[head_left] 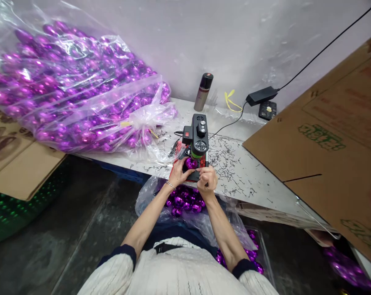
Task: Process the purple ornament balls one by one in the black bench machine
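A shiny purple ball ornament [191, 163] sits under the head of a small black bench drill press [200, 133]. My left hand [179, 173] is closed around the ball's left and near sides, thumb towards the middle. Curled into a fist, my right hand [207, 178] is just right of the ball, its thumb and forefinger close to the ball's lower edge. What those right fingers hold, if anything, is hidden. Below my wrists, an open clear bag of purple ball ornaments [185, 200] lies at the table's front edge.
A large tied clear bag of purple balls [80, 90] fills the left. Dark shavings [228, 159] litter the white table [262, 172]. Behind stand a spray can [203, 92], a yellow tie [232, 101] and a power adapter [262, 96]. A cardboard box [326, 143] leans in at right.
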{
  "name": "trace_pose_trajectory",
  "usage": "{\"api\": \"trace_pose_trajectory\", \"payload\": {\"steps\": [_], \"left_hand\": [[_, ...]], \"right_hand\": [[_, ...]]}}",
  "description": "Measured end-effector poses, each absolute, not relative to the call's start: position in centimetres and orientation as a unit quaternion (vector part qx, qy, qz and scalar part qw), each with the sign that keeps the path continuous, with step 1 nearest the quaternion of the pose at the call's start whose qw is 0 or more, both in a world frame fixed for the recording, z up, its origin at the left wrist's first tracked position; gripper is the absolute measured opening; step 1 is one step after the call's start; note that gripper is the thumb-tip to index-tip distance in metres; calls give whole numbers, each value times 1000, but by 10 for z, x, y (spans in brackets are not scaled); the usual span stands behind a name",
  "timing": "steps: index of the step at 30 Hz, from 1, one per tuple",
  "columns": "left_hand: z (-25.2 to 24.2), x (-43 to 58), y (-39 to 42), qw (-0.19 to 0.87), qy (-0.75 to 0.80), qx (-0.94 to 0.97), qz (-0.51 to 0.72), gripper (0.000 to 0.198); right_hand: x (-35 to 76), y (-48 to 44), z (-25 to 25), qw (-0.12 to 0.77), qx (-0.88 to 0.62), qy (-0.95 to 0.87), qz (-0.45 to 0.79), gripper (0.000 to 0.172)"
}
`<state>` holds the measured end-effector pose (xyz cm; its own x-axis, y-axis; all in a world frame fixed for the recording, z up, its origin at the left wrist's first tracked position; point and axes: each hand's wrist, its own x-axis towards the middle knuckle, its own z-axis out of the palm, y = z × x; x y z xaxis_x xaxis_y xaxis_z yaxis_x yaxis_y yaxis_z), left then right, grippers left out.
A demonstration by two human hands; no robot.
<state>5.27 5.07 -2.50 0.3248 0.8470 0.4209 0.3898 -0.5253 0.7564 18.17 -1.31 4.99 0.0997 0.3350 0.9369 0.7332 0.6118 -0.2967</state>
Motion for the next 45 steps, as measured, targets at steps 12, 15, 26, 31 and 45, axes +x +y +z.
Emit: {"api": "trace_pose_trajectory", "payload": {"steps": [12,15,26,31,45], "left_hand": [[-13,45,26,256,418,755,434,69],[-24,24,-20,209,360,819,394,69],[-8,1,53,180,412,789,418,26],[50,-8,203,184,565,700,396,16],[64,-16,261,337,643,637,258,38]], "right_hand": [[175,-17,136,639,-503,-580,-51,35],[177,-21,139,627,-491,-602,-56,35],[176,-24,116,637,-456,-618,-64,29],[176,-26,116,630,-458,-623,-72,28],[177,-29,112,609,-457,-642,-89,28]]}}
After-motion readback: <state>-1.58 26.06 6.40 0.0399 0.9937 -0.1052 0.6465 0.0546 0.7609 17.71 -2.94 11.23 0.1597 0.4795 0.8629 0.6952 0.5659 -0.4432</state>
